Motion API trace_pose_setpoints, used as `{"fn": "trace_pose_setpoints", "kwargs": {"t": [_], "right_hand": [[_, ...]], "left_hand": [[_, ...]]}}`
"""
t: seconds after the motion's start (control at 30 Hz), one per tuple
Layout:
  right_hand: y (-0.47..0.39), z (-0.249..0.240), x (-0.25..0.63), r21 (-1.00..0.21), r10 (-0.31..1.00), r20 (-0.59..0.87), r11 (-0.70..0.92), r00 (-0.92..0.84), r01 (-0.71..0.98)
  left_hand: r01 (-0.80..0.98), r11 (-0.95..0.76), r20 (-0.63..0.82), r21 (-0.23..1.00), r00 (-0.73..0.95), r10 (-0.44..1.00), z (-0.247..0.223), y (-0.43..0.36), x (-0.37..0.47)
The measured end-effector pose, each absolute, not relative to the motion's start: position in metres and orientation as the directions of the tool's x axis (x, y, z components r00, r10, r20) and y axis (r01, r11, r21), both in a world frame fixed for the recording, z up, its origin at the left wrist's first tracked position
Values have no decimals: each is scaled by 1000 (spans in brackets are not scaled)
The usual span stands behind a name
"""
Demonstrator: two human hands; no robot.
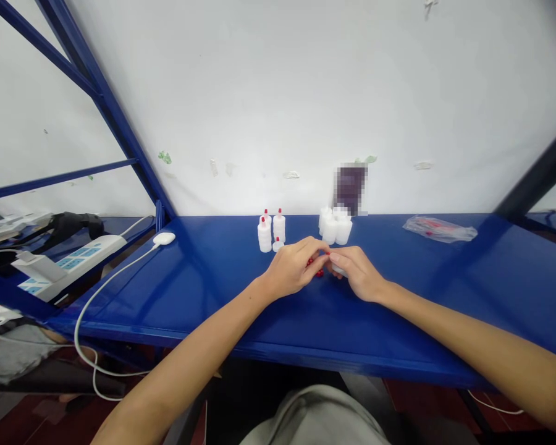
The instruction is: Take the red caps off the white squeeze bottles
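Observation:
My left hand (293, 267) and my right hand (360, 274) meet above the blue table. The left fingertips pinch a small red tip cap (328, 252). A white piece (339, 270), seemingly a nozzle lid, shows partly under my right fingers, which are closed round it. Beneath the left fingers lie several loose red tip caps (319, 272), partly hidden. Left of the hands stand white squeeze bottles (264, 237) with red tips, and a loose white nozzle lid (278, 245) with its own red tip. Behind my hands is a cluster of white bottles (335, 228) without visible red tips.
A clear plastic bag (440, 228) with red bits lies at the right on the blue table (241, 309). A white puck-shaped device (164, 238) with a cable sits at the left. Beyond a blue frame post (115, 133) are power strips (74, 262). A white wall backs the table.

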State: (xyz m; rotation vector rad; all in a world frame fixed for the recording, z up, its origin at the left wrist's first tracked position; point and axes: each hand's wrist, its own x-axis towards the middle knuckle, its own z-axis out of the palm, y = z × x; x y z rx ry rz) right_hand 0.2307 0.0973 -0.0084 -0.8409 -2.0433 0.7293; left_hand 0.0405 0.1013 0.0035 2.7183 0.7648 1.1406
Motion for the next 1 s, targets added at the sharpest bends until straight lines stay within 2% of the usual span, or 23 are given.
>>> {"fn": "trace_pose_setpoints", "kwargs": {"t": [0.17, 0.5, 0.63, 0.7, 0.77, 0.87, 0.93, 1.0], "right_hand": [[95, -8, 229, -763, 784, 433, 582, -446, 282], [89, 0, 229, -665, 743, 454, 650, -492, 368], [90, -2, 227, -662, 751, 463, 646, -471, 379], [91, -3, 227, -692, 762, 455, 628, -461, 356], [94, -4, 229, -723, 785, 437, 597, -440, 347], [99, -5, 234, -731, 822, 408, 555, -397, 397], [102, -6, 235, -724, 840, 397, 534, -370, 437], [104, -7, 234, -707, 854, 399, 518, -334, 481]], "left_hand": [[405, -854, 571, 327, 636, 520, 1, 97, 43], [361, -859, 510, 363, 695, 508, 2, 99, 41], [330, -844, 498, 422, 693, 520, 1, 97, 43], [306, -817, 491, 489, 677, 548, 1, 99, 43], [289, -765, 511, 575, 603, 612, 1, 103, 40], [364, -682, 595, 634, 334, 731, 6, 116, 25], [538, -613, 637, 578, 171, 751, 10, 125, 11], [726, -502, 629, 470, 124, 767, 14, 132, -3]]}}
